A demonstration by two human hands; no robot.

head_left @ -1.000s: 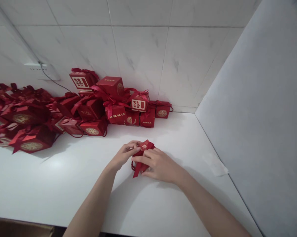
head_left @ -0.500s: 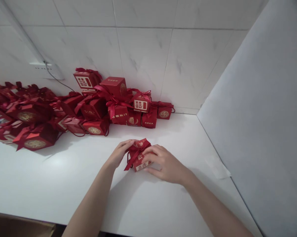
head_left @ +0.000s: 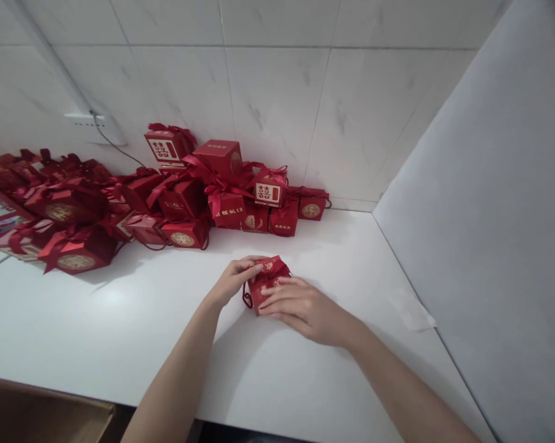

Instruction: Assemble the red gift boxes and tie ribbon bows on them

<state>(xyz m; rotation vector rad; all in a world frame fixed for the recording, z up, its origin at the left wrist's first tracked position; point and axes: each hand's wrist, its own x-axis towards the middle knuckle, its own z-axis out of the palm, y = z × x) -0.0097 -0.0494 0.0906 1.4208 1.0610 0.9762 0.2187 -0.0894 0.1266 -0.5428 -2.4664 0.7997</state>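
Note:
A small red gift box [head_left: 272, 282] with gold characters and a red ribbon rests on the white table in front of me. My left hand [head_left: 237, 278] grips its left and back side, thumb on the top near the ribbon. Across the front and right of the box lie the fingers of my right hand [head_left: 303, 309], held close together and pressed against it, hiding much of that face. A dark red cord loop [head_left: 247, 296] sticks out on the left side, below my left fingers. The ribbon is partly covered by my hands.
Many red gift boxes [head_left: 185, 232] with ribbons are piled along the tiled wall, reaching to the left edge. A grey-white panel [head_left: 490, 215] borders the table [head_left: 134, 332] on the right, with a whitish patch [head_left: 413, 311] beside it. A brown cardboard box [head_left: 42, 412] stands below the front edge.
My right fingers have come down and forward over the box's front. The ribbon tail that hung at its lower left is out of sight, and the cord loop shows more. The view shifted slightly.

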